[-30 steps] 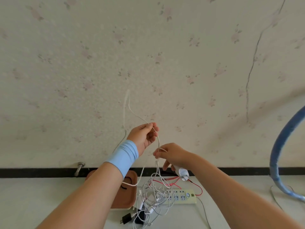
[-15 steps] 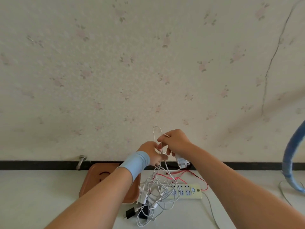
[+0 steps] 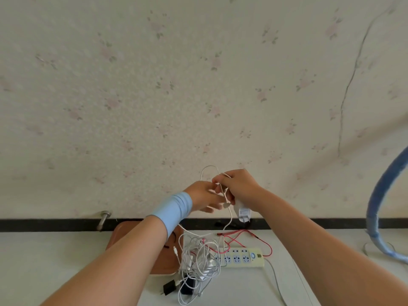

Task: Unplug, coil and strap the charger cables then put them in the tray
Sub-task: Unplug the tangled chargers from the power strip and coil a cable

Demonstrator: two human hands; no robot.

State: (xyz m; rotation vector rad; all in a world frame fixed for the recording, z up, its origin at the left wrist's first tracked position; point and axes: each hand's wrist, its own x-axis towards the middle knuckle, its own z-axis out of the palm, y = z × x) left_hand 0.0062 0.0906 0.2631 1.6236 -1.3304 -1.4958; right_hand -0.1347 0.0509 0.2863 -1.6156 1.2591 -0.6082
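Both my hands are raised above the table in front of the wall. My right hand (image 3: 239, 188) grips a white charger plug (image 3: 242, 212) and pinches a loop of its white cable (image 3: 206, 171). Just left of it, my left hand (image 3: 203, 196) holds the same cable, which hangs down to a tangled pile of white cables (image 3: 199, 260). That pile lies over the left end of a pale yellow power strip (image 3: 242, 257). The brown tray (image 3: 123, 233) lies to the left, partly hidden by my left forearm.
A red cable (image 3: 259, 238) loops behind the power strip. Black charger plugs (image 3: 176, 287) lie at the near side of the pile. A blue wrapped hose (image 3: 379, 206) curves down at the right. A metal peg (image 3: 103, 218) sticks out near the wall base.
My left hand came down from its raised position and met my right hand, which rose slightly. The cable stretched upward before is now gathered into a small loop between both hands.
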